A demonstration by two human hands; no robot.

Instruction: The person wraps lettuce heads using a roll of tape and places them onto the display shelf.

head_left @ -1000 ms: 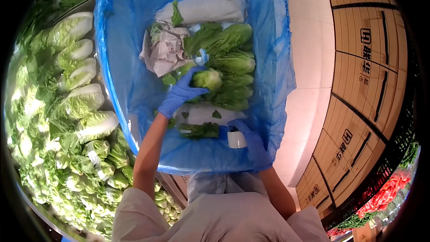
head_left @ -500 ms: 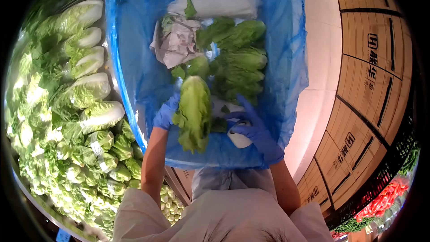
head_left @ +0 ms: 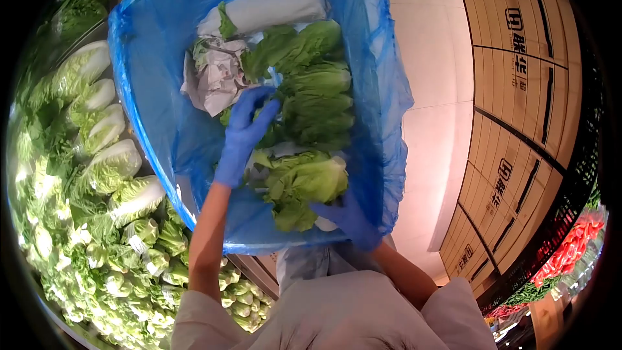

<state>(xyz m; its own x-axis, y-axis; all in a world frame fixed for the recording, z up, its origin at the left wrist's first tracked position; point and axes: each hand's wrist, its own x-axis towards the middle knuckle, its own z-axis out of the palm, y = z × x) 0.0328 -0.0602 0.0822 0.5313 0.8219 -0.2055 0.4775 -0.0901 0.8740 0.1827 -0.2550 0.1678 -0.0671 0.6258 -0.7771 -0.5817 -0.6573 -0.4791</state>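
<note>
Both hands wear blue gloves. My left hand (head_left: 246, 133) reaches into the blue-lined bin (head_left: 162, 104), fingers spread at the left side of the row of green lettuces (head_left: 317, 104). Nearer to me lies a loose lettuce head (head_left: 311, 185), its base pointing right. My right hand (head_left: 350, 220) is at the lower right of that head, over a white object (head_left: 326, 223) that is mostly hidden, so its grip is unclear. Crumpled paper (head_left: 217, 78) lies left of the row, and a white wrapped bundle (head_left: 272, 10) lies at the bin's far end.
On the left, a shelf holds Chinese cabbages (head_left: 116, 162) and smaller leafy heads (head_left: 123, 272). Cardboard boxes (head_left: 518, 91) are stacked at the right beyond a strip of pale floor (head_left: 434, 123). Red peppers (head_left: 567, 249) show at the lower right.
The lettuce head that was upright between my hands now lies across the near part of the bin. My left hand has moved up to the row. The view has shifted.
</note>
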